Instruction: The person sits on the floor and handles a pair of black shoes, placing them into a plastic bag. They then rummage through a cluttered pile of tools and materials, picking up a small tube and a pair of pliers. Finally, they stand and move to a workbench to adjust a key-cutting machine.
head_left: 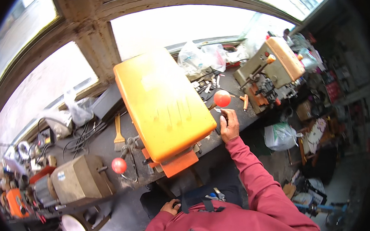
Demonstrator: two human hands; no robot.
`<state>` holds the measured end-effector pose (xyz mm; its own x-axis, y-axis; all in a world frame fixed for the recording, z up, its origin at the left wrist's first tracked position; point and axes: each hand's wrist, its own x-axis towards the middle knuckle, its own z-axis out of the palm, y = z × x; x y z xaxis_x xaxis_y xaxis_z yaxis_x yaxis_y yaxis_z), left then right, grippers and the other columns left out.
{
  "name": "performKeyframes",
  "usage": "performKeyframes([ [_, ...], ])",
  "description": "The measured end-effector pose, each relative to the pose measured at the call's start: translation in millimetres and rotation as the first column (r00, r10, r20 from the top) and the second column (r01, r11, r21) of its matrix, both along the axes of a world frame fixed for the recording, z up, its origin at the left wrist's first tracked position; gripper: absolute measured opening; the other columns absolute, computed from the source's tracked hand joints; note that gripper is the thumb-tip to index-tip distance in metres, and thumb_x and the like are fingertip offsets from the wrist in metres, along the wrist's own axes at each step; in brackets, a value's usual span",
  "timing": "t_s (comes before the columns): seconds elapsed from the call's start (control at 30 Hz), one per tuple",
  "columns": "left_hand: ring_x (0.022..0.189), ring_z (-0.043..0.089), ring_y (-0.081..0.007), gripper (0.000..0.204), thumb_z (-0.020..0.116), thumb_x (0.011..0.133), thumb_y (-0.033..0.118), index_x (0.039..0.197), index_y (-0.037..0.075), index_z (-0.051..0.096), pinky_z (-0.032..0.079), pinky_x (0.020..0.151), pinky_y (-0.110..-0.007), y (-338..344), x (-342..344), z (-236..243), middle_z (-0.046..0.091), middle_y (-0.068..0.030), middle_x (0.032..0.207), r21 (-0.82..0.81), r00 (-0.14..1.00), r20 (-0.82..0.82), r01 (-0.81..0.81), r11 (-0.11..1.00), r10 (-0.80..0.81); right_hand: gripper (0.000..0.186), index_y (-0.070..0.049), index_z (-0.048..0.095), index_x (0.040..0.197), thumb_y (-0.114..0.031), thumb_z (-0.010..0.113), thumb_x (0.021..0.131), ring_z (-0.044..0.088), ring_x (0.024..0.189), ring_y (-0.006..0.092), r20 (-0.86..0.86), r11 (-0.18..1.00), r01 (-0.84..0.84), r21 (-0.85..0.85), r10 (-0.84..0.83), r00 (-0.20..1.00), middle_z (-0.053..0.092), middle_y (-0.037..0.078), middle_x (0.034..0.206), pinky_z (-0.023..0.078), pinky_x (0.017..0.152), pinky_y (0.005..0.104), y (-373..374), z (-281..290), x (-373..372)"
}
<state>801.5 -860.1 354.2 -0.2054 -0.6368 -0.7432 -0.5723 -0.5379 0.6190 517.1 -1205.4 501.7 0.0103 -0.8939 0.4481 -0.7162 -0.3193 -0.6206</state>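
My right hand is raised beside the right side of a large machine with a smooth orange-yellow cover. Its thumb and fingertips are brought together around a small thing that I cannot make out. Just beyond the fingers is a red ball knob on a lever, apart from the hand. A second red ball knob sticks out at the machine's lower left, above an orange-red tray. Low in front of my body, my left hand rests on dark trousers with its fingers loosely bent and apart.
A flat brush lies left of the machine, near tangled black cables. A grey boxy machine stands nearer left. Another machine with levers stands at the back right, by an orange T-shaped handle. Plastic bags line the window.
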Motion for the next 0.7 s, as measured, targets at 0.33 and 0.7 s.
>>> performKeyframes([
  [0.33, 0.119, 0.062, -0.0397, 0.045, 0.064, 0.094, 0.038, 0.131, 0.012, 0.063, 0.05, 0.098, -0.042, -45.4, 0.3, -76.3, 0.068, -0.0225, 0.122, -0.043, 0.98, -0.197, -0.029, 0.999, 0.02, 0.025, 0.001, 0.06, 0.114, -0.004, 0.059, 0.09, 0.063, 0.096, 0.0348, -0.006, 0.999, 0.0, -0.038, 0.0, 1.0, 0.06, 0.019, 0.105, 0.051, 0.087, 0.0389, 0.6, -4.1, -10.7],
  [0.7, 0.086, 0.071, -0.0231, 0.021, 0.061, 0.096, 0.016, 0.109, 0.003, 0.071, 0.055, 0.079, -0.033, -95.8, 15.6, 124.6, 0.074, -0.0138, 0.093, -0.28, 0.942, -0.195, -0.32, 0.905, 0.273, 0.026, 0.001, 0.059, 0.123, -0.004, 0.054, 0.098, 0.061, 0.107, 0.0227, 0.251, 0.989, -0.108, 0.103, 0.079, 0.965, 0.059, 0.012, 0.119, 0.048, 0.097, 0.0333, 8.6, -8.1, -31.7],
])
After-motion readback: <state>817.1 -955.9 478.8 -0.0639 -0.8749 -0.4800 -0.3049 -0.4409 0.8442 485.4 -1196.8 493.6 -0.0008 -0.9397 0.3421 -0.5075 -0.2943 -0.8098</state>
